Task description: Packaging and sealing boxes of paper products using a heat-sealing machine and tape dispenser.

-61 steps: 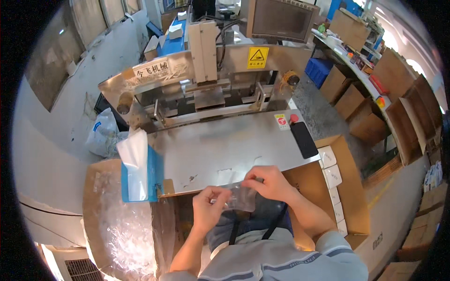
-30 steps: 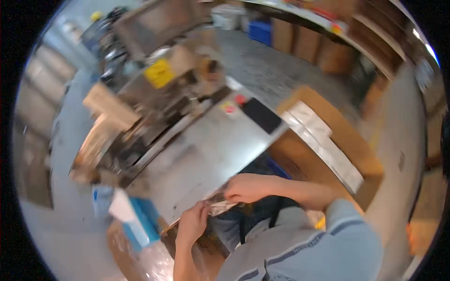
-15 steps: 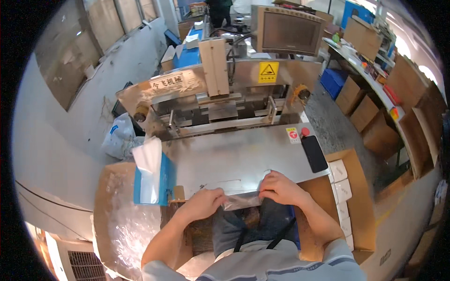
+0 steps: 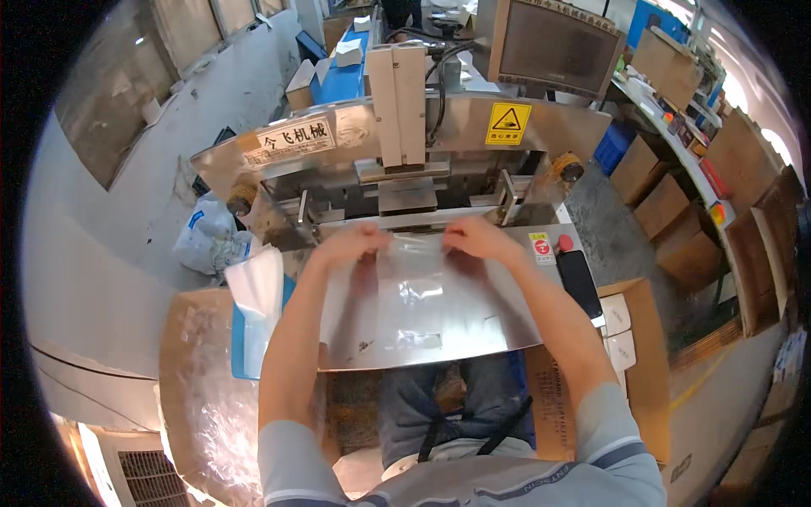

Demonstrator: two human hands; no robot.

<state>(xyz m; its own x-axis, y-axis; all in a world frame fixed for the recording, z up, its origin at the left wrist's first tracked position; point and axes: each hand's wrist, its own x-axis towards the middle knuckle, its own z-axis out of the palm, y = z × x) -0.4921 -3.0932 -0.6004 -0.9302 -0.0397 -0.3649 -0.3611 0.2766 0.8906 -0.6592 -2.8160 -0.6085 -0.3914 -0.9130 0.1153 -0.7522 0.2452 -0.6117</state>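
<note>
Between my two hands stretches a clear plastic bag [image 4: 414,294], or sheet of film, spread over the bare steel worktop [image 4: 346,334] of a machine. My left hand [image 4: 356,242] pinches its far left corner, and my right hand [image 4: 478,238] pinches the far right corner. Both hands are just in front of the machine's opening, where a metal block [image 4: 406,196] sits below an upright beige housing [image 4: 398,101]. Glare on the film hides where its near edge ends.
A blue box [image 4: 247,346] of clear bags stands left of the worktop, above a carton of crumpled film [image 4: 224,414]. At right lie a black phone [image 4: 579,286] and a red button [image 4: 565,243]. A carton [image 4: 649,372] holds white boxes. A monitor [image 4: 553,49] stands behind.
Both hands have moved forward from the worktop's near edge to the machine's opening. The clear plastic, bunched low between them before, is now spread out flat over the steel. The view has shifted slightly.
</note>
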